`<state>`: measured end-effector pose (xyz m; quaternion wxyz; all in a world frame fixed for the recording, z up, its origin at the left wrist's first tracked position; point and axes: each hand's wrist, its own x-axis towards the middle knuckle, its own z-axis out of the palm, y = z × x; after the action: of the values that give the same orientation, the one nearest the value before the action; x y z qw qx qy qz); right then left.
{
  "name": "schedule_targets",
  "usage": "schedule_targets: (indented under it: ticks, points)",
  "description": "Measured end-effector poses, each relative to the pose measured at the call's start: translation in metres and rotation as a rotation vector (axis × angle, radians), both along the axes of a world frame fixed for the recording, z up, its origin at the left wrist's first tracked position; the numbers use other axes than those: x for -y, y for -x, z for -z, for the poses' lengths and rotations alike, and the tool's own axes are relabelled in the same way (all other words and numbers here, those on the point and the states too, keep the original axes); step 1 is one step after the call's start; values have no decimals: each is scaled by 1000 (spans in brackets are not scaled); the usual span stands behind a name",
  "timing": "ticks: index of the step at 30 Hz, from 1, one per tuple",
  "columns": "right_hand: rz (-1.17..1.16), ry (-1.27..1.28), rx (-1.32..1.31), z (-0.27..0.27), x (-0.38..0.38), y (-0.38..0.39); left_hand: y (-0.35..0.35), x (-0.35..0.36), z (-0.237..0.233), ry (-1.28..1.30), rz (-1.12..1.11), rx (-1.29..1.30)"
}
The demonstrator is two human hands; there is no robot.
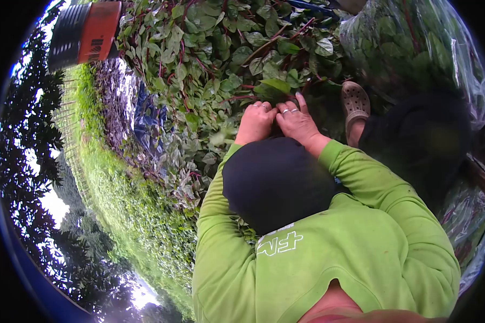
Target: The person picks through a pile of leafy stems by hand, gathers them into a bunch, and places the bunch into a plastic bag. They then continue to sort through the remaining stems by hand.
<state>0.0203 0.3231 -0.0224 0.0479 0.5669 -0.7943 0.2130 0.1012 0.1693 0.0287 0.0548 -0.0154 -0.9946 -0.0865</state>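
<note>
Left hand [256,121] and right hand [297,125] meet at leaves [277,84]; fingers [288,111] mostly bent, tips partly hidden, grip unclear; plastic [461,62] cut off.

This is an outdoor growing place, a farm field or large vegetable garden: a bright-green stretch of low leafy plants [140,194] runs toward tall dark-leaved trees [29,124] under pale sky [54,207]. Farm surroundings show too in the thick mass of green leaves on purple-red stems [199,67], crinkled clear plastic [477,81] around more leaves, and 1 black-and-red ribbed drum [91,35].
</note>
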Motion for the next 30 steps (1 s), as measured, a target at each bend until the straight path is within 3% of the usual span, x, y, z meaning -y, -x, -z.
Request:
schedule_targets:
  ticks: [6,8,10,13,16,19,22,24,26,30]
  points:
    - [-64,-31,15,1,-2,-7,-23,-17,7,-150,-238,-111]
    - [-89,17,6,0,-4,-9,-43,6,13,68,-628,-32]
    - [-78,25,-3,-1,-5,-5,-65,29,-1,65,-944,-289]
    - [-67,49,-9,0,-4,-3,-61,37,-14,436,-854,-374]
    - [-76,65,8,0,-3,-7,-25,25,-9,-99,-354,-184]
    - [-101,105,-27,-6,-3,-3,10,38,22,96,-257,-207]
    - [-114,114,-118,-9,-6,0,33,67,34,-172,-348,-156]
    - [-123,125,-190,-8,-4,1,40,81,21,-510,-470,-143]
    - [-143,88,-72,-8,-5,1,40,97,11,-492,-474,-169]
    - [-202,35,118,-13,-8,5,28,85,-39,-841,-689,129]
